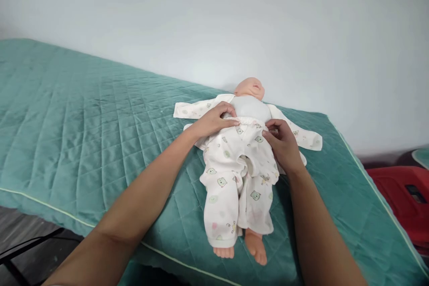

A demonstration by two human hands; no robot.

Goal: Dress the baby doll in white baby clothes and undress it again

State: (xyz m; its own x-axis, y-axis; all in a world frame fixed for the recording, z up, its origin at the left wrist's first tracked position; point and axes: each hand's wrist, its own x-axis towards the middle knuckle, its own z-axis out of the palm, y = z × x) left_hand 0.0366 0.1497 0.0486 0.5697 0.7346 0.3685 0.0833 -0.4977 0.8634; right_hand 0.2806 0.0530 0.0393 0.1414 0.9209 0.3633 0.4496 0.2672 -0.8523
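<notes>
A baby doll [250, 108] lies on its back, head toward the wall and feet toward me. Printed white baby trousers [223, 178] cover its legs up to the belly, and both feet stick out below the cuffs. Under the doll an open white printed jacket [304, 137] spreads its sleeves to either side. My left hand [219, 120] pinches the waistband at the doll's left-of-picture side, thumb and fingers closed on it. At the opposite side my right hand [283, 143] has its curled fingers on the waistband edge; its fingertips are partly hidden.
A green quilted cover [100, 134] with pale piping spreads under the doll, against a white wall [167, 18]. A red plastic stool [398, 196] stands beyond the right edge. Dark metal legs [30, 248] show at the lower left.
</notes>
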